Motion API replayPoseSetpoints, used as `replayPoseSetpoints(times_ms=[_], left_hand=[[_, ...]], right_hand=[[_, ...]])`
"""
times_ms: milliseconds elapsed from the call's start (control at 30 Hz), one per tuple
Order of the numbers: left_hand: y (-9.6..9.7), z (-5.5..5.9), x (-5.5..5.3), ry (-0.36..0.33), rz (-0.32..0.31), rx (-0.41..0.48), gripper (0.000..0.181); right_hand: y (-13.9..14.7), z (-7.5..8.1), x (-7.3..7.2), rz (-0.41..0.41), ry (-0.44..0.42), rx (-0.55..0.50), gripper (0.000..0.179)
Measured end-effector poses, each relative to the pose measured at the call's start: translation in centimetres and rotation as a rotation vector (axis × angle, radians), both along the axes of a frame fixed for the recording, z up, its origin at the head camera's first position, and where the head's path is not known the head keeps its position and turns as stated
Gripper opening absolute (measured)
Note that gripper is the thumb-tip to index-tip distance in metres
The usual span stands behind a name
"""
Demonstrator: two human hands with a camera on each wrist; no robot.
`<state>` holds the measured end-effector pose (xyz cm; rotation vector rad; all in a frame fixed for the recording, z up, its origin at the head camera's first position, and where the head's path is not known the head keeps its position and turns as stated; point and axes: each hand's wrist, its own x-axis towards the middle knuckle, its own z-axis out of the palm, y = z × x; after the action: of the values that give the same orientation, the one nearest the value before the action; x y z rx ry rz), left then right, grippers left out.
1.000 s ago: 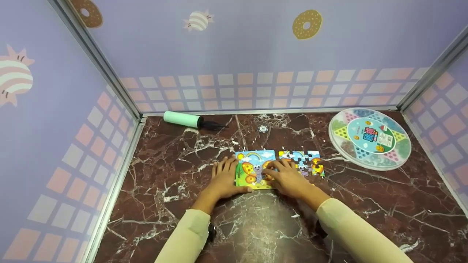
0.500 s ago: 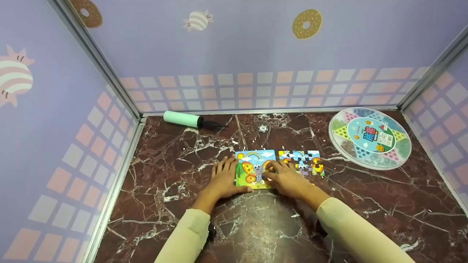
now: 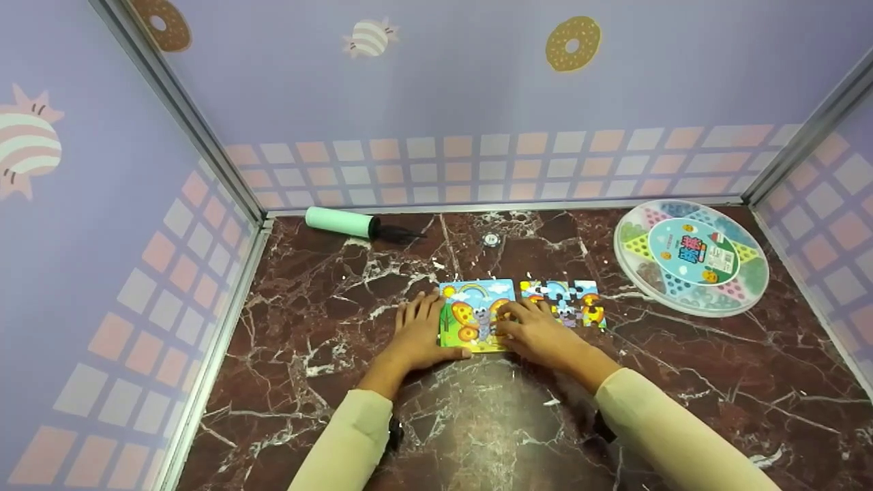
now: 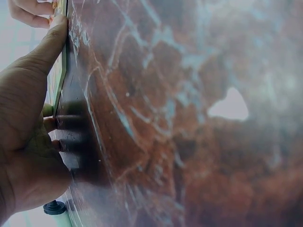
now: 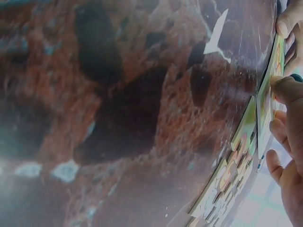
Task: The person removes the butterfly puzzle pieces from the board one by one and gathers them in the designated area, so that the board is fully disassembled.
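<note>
A jigsaw board [image 3: 470,300] with a butterfly, sun and rainbow picture lies flat on the marble-patterned surface. My left hand [image 3: 415,341] rests against its left side, fingers fairly straight, thumb along the near edge. Over the board's right part, my right hand [image 3: 542,335] has bent fingers and hides some of the picture. In the right wrist view, a thin edge of a puzzle piece [image 5: 272,101] shows between the thumb and a fingertip, at the board's surface; most of it is hidden. Just right of the board lie several interlocked jigsaw pieces [image 3: 565,292], partly behind the right hand.
A round Chinese checkers box [image 3: 692,256] lies at the back right. A mint green hand pump [image 3: 341,223] with a black end is at the back left. Beyond the board sits a small round chip [image 3: 490,240]. Purple patterned walls [image 3: 464,88] enclose the back and sides.
The right hand's fingers shift slightly on the board's right part. The left hand and the loose pieces stay in place.
</note>
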<state>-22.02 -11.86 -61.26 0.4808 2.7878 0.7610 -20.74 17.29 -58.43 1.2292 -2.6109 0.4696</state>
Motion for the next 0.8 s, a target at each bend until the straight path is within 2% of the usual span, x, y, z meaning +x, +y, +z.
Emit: replayPoseSetpoints(times_ms=[133,500,733,800], left_hand=[[0.1,0.4,0.2,-0.002,0.0,0.0,0.125],[0.0,0.7,0.3,-0.013,-0.001,0.0,0.125],[0.2,1.8,0.7,-0.019,-0.009,-0.014,0.122],[0.2,1.6,0.6,-0.019,-0.006,-0.012,0.122]], right_hand=[[0.3,0.3,0.0,0.01,0.026,-0.011,0.015],[1.5,0.4,-0.1,0.01,0.111,-0.017,0.018],[2.8,0.6,0.2,-0.011,0.105,-0.002,0.015],[3.2,0.6,0.3,-0.014,0.121,0.001,0.015]])
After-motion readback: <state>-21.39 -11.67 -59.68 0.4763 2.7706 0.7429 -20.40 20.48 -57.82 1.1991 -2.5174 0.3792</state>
